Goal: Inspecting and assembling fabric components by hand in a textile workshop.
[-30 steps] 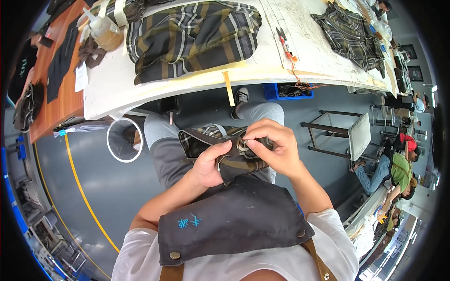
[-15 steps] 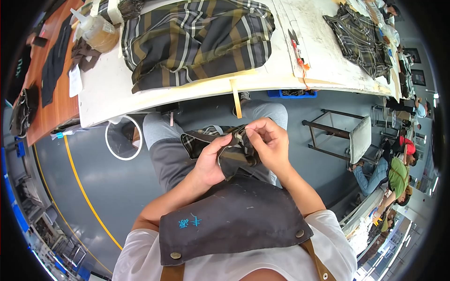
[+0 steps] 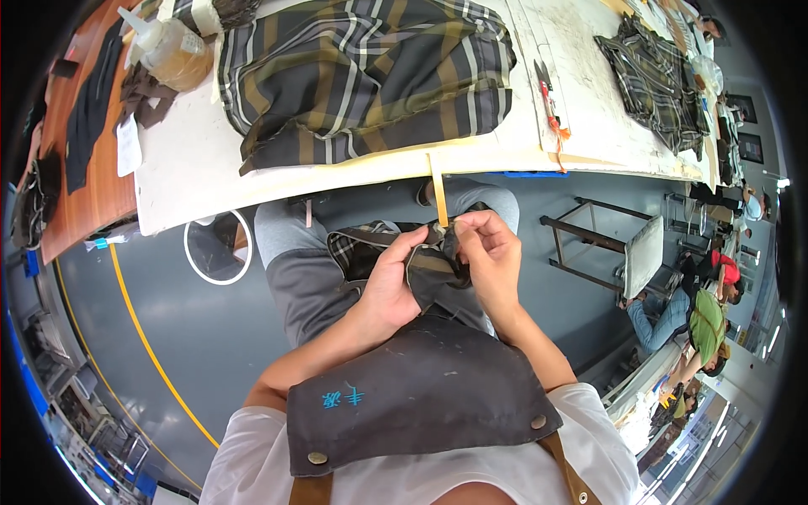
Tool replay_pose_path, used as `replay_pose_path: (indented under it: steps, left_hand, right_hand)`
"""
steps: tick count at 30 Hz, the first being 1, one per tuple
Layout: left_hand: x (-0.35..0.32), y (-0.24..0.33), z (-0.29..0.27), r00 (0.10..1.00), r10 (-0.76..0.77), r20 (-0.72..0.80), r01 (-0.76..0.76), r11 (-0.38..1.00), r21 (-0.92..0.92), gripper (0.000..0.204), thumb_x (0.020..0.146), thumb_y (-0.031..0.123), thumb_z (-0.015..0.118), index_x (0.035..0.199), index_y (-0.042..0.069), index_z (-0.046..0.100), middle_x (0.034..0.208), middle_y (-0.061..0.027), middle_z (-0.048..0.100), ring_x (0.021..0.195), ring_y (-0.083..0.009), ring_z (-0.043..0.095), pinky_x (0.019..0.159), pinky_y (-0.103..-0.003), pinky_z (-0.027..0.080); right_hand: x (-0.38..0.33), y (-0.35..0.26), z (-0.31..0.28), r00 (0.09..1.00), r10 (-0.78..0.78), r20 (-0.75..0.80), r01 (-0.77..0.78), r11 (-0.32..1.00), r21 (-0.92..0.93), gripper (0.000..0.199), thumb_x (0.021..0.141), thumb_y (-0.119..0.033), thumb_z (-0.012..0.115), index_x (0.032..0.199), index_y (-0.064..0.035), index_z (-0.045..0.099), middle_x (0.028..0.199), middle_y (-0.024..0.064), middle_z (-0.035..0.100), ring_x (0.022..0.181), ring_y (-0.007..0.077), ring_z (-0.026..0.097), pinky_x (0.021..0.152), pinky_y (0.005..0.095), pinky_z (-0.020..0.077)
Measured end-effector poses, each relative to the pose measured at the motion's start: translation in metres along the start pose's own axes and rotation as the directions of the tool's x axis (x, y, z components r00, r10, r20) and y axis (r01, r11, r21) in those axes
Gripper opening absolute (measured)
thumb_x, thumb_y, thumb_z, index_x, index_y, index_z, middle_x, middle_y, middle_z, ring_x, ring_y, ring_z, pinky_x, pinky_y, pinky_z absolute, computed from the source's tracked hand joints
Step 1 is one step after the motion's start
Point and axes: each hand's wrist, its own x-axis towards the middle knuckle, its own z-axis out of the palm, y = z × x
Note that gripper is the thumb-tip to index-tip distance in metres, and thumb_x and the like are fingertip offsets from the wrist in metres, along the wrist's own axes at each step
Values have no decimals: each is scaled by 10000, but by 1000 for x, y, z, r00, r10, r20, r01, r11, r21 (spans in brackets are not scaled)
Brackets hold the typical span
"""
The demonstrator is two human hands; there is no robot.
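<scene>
Over my lap, both hands hold a bunched dark plaid fabric piece (image 3: 362,250) with brown, black and white stripes. My left hand (image 3: 391,282) is closed on its left part, thumb on top near the upper edge. My right hand (image 3: 488,252) pinches the edge of the same piece between thumb and fingertips, close to the left thumb. Whether something small sits in that pinch cannot be made out. The lower folds hang against my dark apron (image 3: 421,387).
Ahead, a white table (image 3: 194,189) bears a large plaid fabric stack (image 3: 362,84), red-handled scissors (image 3: 547,101), a bottle of amber liquid (image 3: 172,55) and another plaid pile (image 3: 652,80). A yellow strip (image 3: 438,194) hangs from its edge. A white-rimmed bin (image 3: 217,248) and a padded stool (image 3: 641,257) flank me. Co-workers (image 3: 707,328) sit at right.
My left hand has shifted slightly right and up along the fabric, nearer the right hand. The right hand keeps its pinch. The view has tilted a little, so the table appears slightly lower.
</scene>
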Motion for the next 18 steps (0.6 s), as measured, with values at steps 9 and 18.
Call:
replay_pose_path:
  steps: [9, 18]
  left_hand:
    - [2, 7, 3, 998, 63, -22, -62, 997, 41, 241, 896, 220, 487, 982, 6, 556, 914, -96, 628, 822, -195, 610, 764, -308, 490]
    - [12, 23, 3, 997, 9, 82, -11, 1000, 24, 264, 884, 220, 510, 998, -13, 558, 922, -110, 627, 837, -213, 614, 766, -338, 498]
  right_hand:
    - [3, -4, 6, 999, 15, -33, -16, 1000, -15, 67, 847, -40, 573, 887, 14, 569, 708, 8, 593, 585, 35, 529, 503, 166, 393]
    - [5, 0, -3, 991, -109, 73, 114, 991, -72, 158, 809, -23, 621, 948, 24, 563, 793, 34, 602, 659, 66, 555, 581, 189, 442]
